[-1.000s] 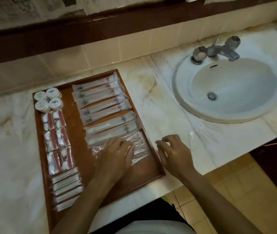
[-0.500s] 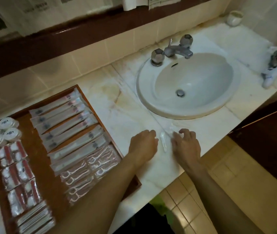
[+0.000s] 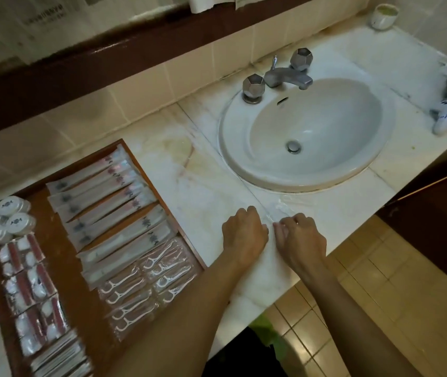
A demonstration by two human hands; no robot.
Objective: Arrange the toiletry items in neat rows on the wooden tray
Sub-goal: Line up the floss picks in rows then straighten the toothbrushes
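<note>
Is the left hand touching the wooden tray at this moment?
Apart. The head view shows the left hand resting on the marble counter, with bare counter visible between it and the wooden tray edge.

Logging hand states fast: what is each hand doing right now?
Left hand: curled, fingertips on the clear packet lying on the counter; grip cannot be told.
Right hand: curled at the same packet; grip cannot be told.

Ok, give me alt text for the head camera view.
Both hands, left hand and right hand, meet over a clear plastic packet on the marble counter, between a wooden tray of rowed toiletries and a sink.
</note>
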